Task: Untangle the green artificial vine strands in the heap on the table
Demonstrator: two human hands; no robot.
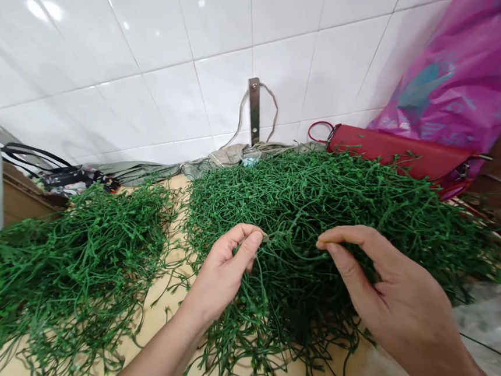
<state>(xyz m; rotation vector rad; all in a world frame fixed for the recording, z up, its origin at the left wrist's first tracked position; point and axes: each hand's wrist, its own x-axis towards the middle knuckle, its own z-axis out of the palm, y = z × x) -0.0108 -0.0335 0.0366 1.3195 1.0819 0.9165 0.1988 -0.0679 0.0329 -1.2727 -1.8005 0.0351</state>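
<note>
A large heap of thin green stems with small budded tips (268,192), plastic-looking, spreads across the middle and right. Over its near part, my left hand (228,260) pinches a green stem between thumb and index finger. My right hand (391,287) is closed in a pinch a little to the right, fingertips apart from those of the left. A thin curved stem seems to run to its fingertips, though its end is hard to make out against the heap. A second pile of the same stems (84,249) lies to the left.
Behind the heap stands a white tiled wall (219,32) with a metal bracket (254,111). At right are a red bag (387,149), a purple plastic bag (455,70) and clear plastic (499,324). A cardboard box (5,186) borders the left pile on the tan surface (156,313).
</note>
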